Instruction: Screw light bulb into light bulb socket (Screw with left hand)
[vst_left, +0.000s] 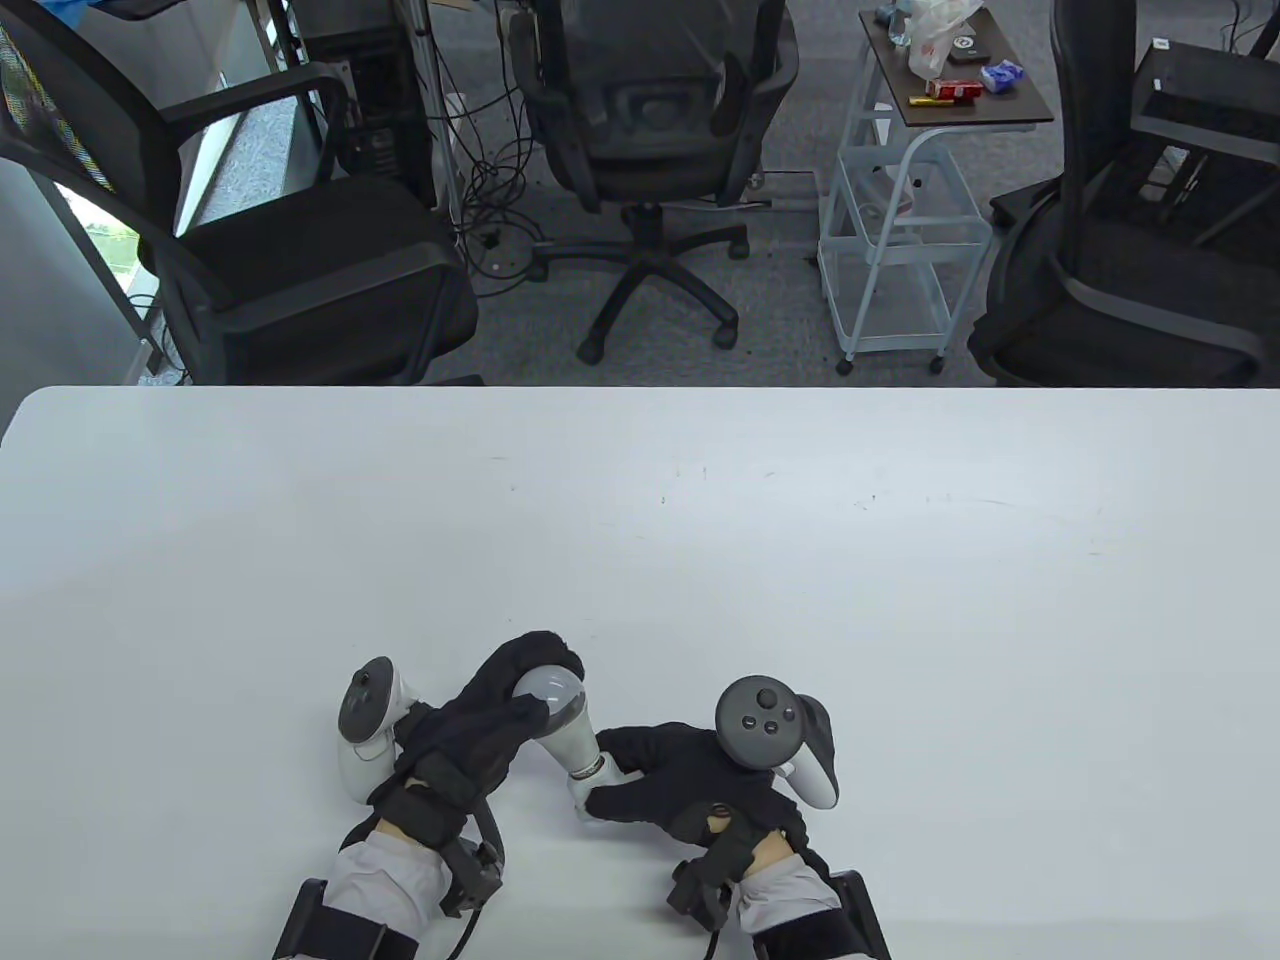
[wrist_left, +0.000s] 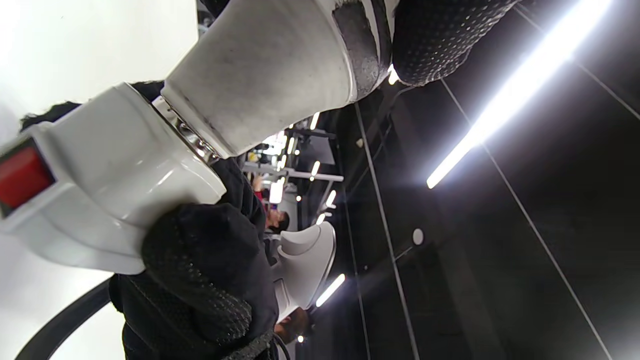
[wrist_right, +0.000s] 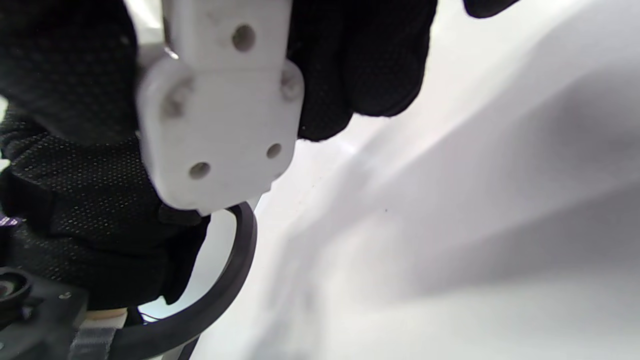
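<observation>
A white light bulb (vst_left: 560, 712) is tilted, its metal thread set in a white socket (vst_left: 583, 797) near the table's front edge. My left hand (vst_left: 500, 700) grips the bulb's rounded top. My right hand (vst_left: 660, 775) holds the socket. In the left wrist view the bulb's neck (wrist_left: 265, 65) meets the socket (wrist_left: 115, 180), which has a red switch (wrist_left: 22, 175), with a band of metal thread showing between them. In the right wrist view my right fingers (wrist_right: 365, 60) wrap the socket's base (wrist_right: 220, 125).
The white table (vst_left: 700, 560) stretches wide behind the hands. Beyond its far edge stand office chairs (vst_left: 650, 130) and a small trolley (vst_left: 905, 200).
</observation>
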